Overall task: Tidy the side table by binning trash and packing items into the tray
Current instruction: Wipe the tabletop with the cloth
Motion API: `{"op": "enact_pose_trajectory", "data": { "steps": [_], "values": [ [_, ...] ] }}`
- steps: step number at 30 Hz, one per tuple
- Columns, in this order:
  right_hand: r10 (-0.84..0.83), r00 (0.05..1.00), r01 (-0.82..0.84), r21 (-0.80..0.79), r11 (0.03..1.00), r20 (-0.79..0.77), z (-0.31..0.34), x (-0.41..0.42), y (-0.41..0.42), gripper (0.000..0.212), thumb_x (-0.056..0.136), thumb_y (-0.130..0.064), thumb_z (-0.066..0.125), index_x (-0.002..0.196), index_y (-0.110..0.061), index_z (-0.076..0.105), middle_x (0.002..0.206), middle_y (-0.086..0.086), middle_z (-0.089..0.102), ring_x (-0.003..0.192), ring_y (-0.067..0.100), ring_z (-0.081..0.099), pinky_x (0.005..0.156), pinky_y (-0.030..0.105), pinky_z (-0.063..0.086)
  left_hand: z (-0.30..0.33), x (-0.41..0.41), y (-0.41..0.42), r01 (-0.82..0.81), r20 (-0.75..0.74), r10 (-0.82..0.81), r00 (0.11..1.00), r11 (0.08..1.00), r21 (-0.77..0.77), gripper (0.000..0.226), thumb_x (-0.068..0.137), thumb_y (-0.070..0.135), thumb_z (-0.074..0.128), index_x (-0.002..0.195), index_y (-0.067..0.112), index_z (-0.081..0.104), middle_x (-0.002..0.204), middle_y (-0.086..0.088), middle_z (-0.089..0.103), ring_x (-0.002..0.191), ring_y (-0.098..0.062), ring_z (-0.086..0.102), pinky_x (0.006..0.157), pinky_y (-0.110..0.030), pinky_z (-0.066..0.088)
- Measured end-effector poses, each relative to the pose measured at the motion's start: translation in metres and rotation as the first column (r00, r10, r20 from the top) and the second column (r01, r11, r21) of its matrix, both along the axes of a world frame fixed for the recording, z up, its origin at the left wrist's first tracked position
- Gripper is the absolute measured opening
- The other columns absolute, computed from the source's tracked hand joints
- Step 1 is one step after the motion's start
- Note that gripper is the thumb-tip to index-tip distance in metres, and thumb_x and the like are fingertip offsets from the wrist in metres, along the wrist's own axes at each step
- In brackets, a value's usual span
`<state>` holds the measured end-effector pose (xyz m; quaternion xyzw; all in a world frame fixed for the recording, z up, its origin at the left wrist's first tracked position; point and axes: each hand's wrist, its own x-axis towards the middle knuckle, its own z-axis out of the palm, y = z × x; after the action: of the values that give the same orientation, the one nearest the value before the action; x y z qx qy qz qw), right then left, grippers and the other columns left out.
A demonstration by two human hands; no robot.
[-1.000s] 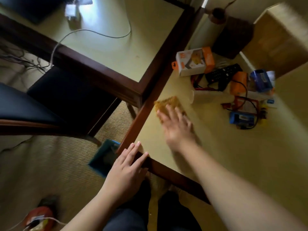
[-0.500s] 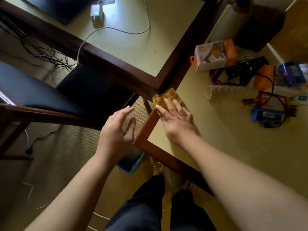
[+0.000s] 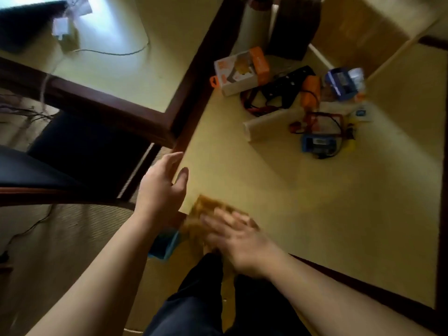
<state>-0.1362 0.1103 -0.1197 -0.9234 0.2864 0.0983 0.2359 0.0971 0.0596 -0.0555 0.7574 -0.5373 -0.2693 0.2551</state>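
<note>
The tabletop is the biggest thing here, a pale yellow surface with a dark wooden rim, and everything below is placed against its near-left corner. Off that corner, down on the floor, stands a blue bin, mostly hidden by the left forearm. At the far side of the tabletop from the corner lies the clutter: a white and orange box, a stack of paper cups on its side, a black remote and tangled cables. Right at the corner sits the golden-brown cloth, blurred, under the right hand, whose fingers lie flat and straight on it, pressing, not pinching. The left hand hovers just beyond the corner edge, fingers loosely spread, holding nothing. The cloth looks soft, limp and light; it would likely bunch and slide under a flat palm, so a pinch at a free edge seems the surer hold
</note>
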Motion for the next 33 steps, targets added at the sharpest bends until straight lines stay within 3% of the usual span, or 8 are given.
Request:
{"op": "enact_pose_trajectory", "data": {
  "steps": [5, 9, 14, 17, 24, 28, 30, 33],
  "values": [
    [-0.332, 0.942, 0.331, -0.307, 0.892, 0.052, -0.012, -0.221, -0.034, 0.049, 0.098, -0.025, 0.043, 0.146, -0.036, 0.042, 0.157, 0.002, 0.040, 0.141, 0.033, 0.039, 0.103, 0.056, 0.049, -0.024, -0.055, -0.007, 0.186, 0.090, -0.207, 0.974, 0.963, 0.197, 0.049, 0.098, 0.038, 0.066, 0.145, 0.032, 0.054, 0.155, 0.000, 0.047, 0.143, -0.026, 0.039, 0.114, -0.045, 0.036],
    [-0.926, 0.376, 0.907, -0.203, 0.370, -0.007, -0.006, -0.248, -0.073, 0.052, 0.107, -0.035, 0.031, 0.159, -0.039, 0.029, 0.165, 0.009, 0.032, 0.151, 0.038, 0.023, 0.117, 0.059, 0.027, -0.041, -0.105, -0.012, 0.190, 0.134, -0.228, 0.964, 0.950, 0.249, 0.047, 0.099, 0.040, 0.062, 0.145, 0.031, 0.054, 0.164, -0.008, 0.032, 0.149, -0.034, 0.026, 0.119, -0.052, 0.032],
    [-0.344, 0.939, 0.343, -0.110, 0.933, 0.005, -0.017, -0.199, 0.059, 0.053, 0.099, -0.033, 0.043, 0.150, -0.045, 0.035, 0.173, -0.010, 0.007, 0.159, 0.022, 0.005, 0.121, 0.048, 0.011, -0.055, -0.167, -0.021, 0.255, 0.242, -0.306, 0.921, 0.942, 0.218, 0.055, 0.102, 0.056, 0.048, 0.153, 0.036, 0.041, 0.172, -0.005, 0.014, 0.158, -0.028, 0.006, 0.126, -0.055, 0.016],
    [-0.375, 0.927, 0.368, -0.201, 0.908, 0.005, -0.011, -0.309, 0.058, 0.045, 0.104, -0.034, 0.042, 0.148, -0.041, 0.049, 0.167, -0.004, 0.031, 0.155, 0.025, 0.019, 0.114, 0.052, 0.032, -0.061, -0.191, -0.037, 0.257, 0.260, -0.301, 0.917, 0.947, 0.192, 0.062, 0.101, 0.062, 0.043, 0.156, 0.034, 0.037, 0.173, -0.005, 0.010, 0.159, -0.024, 0.002, 0.128, -0.051, 0.004],
    [-0.946, 0.308, 0.910, -0.261, 0.323, -0.098, -0.010, -0.361, -0.112, 0.057, 0.107, -0.050, 0.012, 0.161, -0.047, -0.006, 0.174, 0.005, 0.003, 0.159, 0.032, -0.006, 0.125, 0.060, 0.004, -0.084, -0.204, -0.038, 0.221, 0.372, -0.258, 0.892, 0.965, 0.140, 0.068, 0.101, 0.069, 0.033, 0.159, 0.035, 0.029, 0.174, -0.003, 0.004, 0.160, -0.021, -0.003, 0.128, -0.049, -0.006],
    [-0.449, 0.893, 0.428, -0.278, 0.860, -0.014, -0.021, -0.266, -0.013, 0.051, 0.099, -0.038, 0.041, 0.150, -0.039, 0.044, 0.166, 0.006, 0.036, 0.154, 0.037, 0.023, 0.119, 0.059, 0.018, -0.081, -0.202, -0.041, 0.210, 0.349, -0.236, 0.907, 0.971, 0.111, 0.070, 0.097, 0.072, 0.033, 0.156, 0.034, 0.036, 0.173, -0.004, 0.010, 0.160, -0.021, 0.001, 0.128, -0.048, -0.003],
    [-0.133, 0.990, 0.122, -0.197, 0.973, -0.045, -0.011, -0.304, 0.026, 0.046, 0.096, -0.039, 0.053, 0.142, -0.044, 0.051, 0.171, -0.006, 0.022, 0.159, 0.026, 0.015, 0.121, 0.050, 0.019, -0.081, -0.204, -0.041, 0.203, 0.348, -0.229, 0.909, 0.973, 0.110, 0.071, 0.096, 0.071, 0.034, 0.155, 0.033, 0.038, 0.173, -0.005, 0.012, 0.160, -0.022, 0.003, 0.128, -0.048, -0.003],
    [-0.231, 0.970, 0.200, -0.293, 0.935, -0.075, -0.005, -0.391, -0.031, 0.047, 0.102, -0.030, 0.048, 0.148, -0.037, 0.043, 0.172, 0.003, 0.019, 0.159, 0.030, 0.014, 0.117, 0.060, 0.028, -0.081, -0.205, -0.042, 0.195, 0.356, -0.229, 0.906, 0.972, 0.128, 0.071, 0.095, 0.071, 0.034, 0.156, 0.034, 0.037, 0.173, -0.005, 0.011, 0.160, -0.023, 0.002, 0.128, -0.048, -0.004]
  ]
}}
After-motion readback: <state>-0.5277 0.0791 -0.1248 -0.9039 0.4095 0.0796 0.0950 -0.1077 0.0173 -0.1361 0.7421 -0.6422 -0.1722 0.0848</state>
